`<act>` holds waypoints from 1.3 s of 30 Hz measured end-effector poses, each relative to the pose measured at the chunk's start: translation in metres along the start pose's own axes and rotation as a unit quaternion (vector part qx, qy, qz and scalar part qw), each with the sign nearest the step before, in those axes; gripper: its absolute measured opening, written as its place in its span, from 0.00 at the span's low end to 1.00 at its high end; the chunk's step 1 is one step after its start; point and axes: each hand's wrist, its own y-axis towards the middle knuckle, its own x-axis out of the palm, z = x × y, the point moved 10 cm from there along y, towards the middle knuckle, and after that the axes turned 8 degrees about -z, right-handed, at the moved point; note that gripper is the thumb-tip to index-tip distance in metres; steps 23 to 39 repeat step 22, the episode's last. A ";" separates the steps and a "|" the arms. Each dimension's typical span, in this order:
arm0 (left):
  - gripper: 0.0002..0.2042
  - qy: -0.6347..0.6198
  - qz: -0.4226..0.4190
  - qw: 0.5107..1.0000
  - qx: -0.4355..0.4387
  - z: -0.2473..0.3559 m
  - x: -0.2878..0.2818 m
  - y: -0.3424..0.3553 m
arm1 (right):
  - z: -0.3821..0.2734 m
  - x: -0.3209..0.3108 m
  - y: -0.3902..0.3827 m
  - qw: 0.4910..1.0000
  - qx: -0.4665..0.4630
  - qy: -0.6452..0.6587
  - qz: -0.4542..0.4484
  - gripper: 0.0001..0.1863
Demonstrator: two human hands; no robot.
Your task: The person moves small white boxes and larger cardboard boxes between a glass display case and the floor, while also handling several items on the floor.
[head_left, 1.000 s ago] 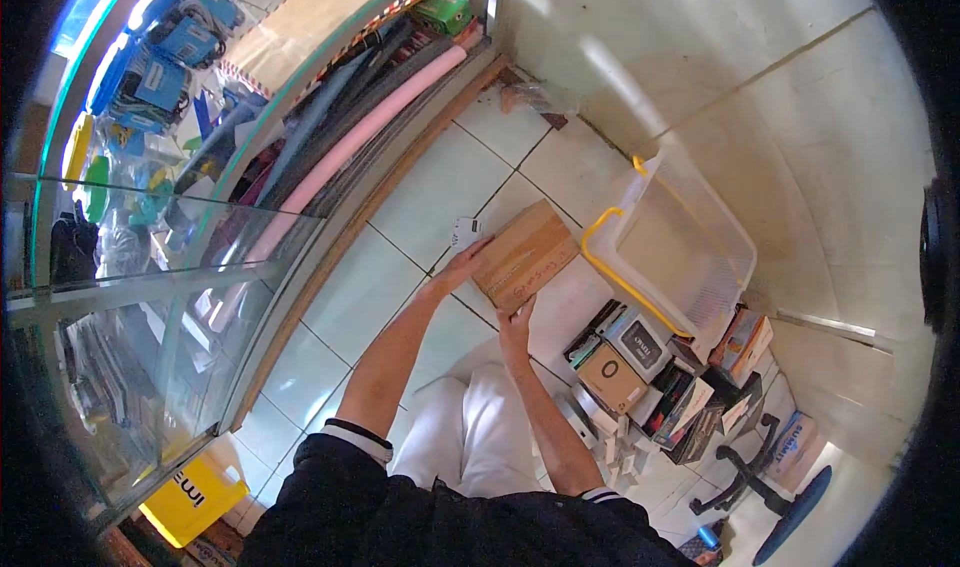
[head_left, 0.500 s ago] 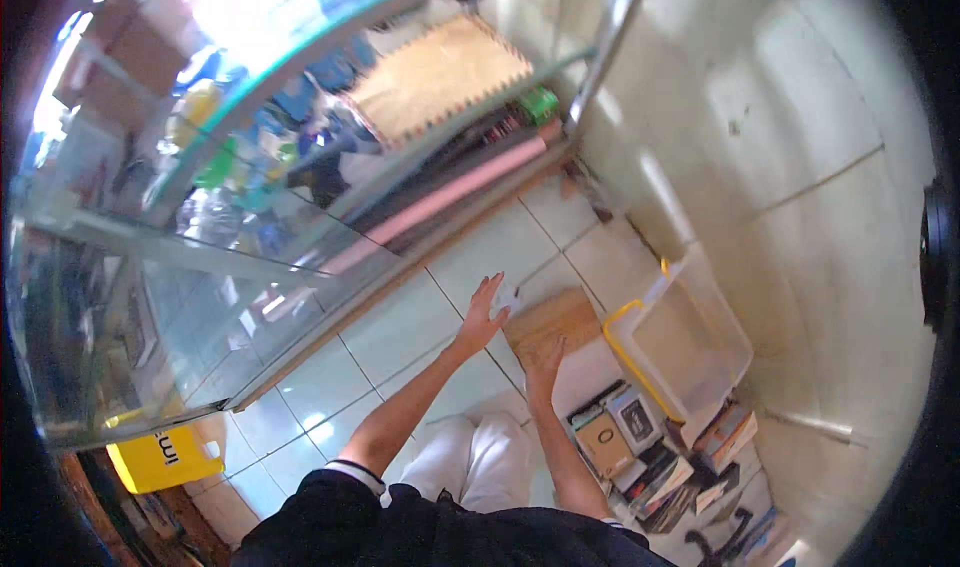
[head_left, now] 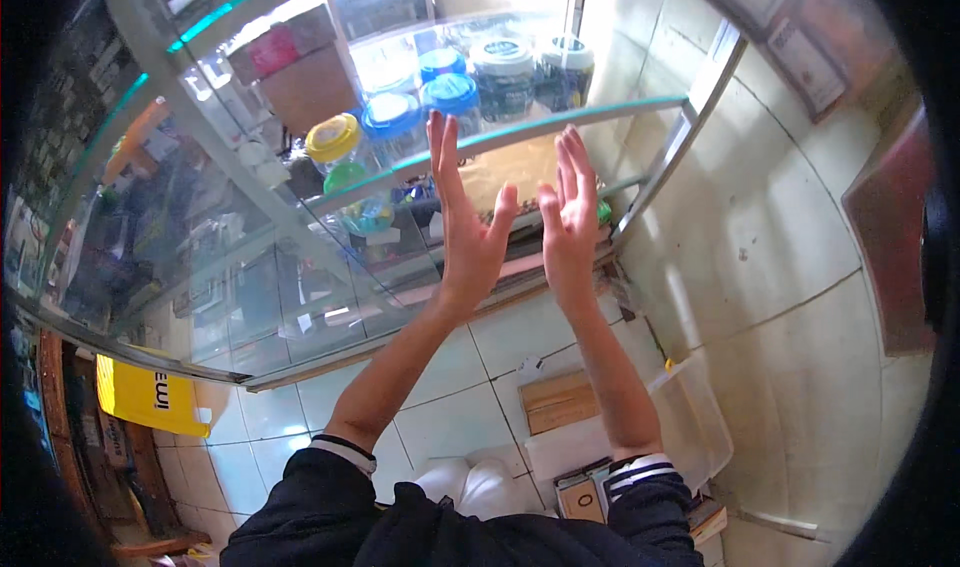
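Note:
My left hand (head_left: pixel 470 237) and my right hand (head_left: pixel 568 229) are raised in front of a glass display case (head_left: pixel 640 114). Both palms turn toward each other with a gap between, fingers stretched upward, and neither holds anything. A brown envelope (head_left: pixel 522 170) lies on the shelf behind them. Jars with blue lids (head_left: pixel 450 89) stand beyond my left fingertips, and dark-lidded jars (head_left: pixel 502 72) farther back. Left of these are a yellow-lidded jar (head_left: pixel 335 139) and a green-lidded jar (head_left: pixel 347 179). I cannot tell if my fingers touch the glass.
A flat brown piece (head_left: pixel 560 404), like cardboard or wood, lies on the tiled floor (head_left: pixel 445 422). Right of it, my forearm partly covers a clear plastic bin (head_left: pixel 705 412). Small boxes (head_left: pixel 580 499) sit near my right sleeve. A yellow bag (head_left: pixel 140 397) hangs at the left.
Both hands have risen from near the floor to the front of the case. My right hand has come away from the brown piece. The view has tilted up, showing the jars.

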 end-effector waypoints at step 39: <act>0.21 0.251 0.014 0.968 -0.003 0.043 -0.133 -0.017 | -0.016 0.129 0.013 0.981 0.019 0.020 -0.192 0.25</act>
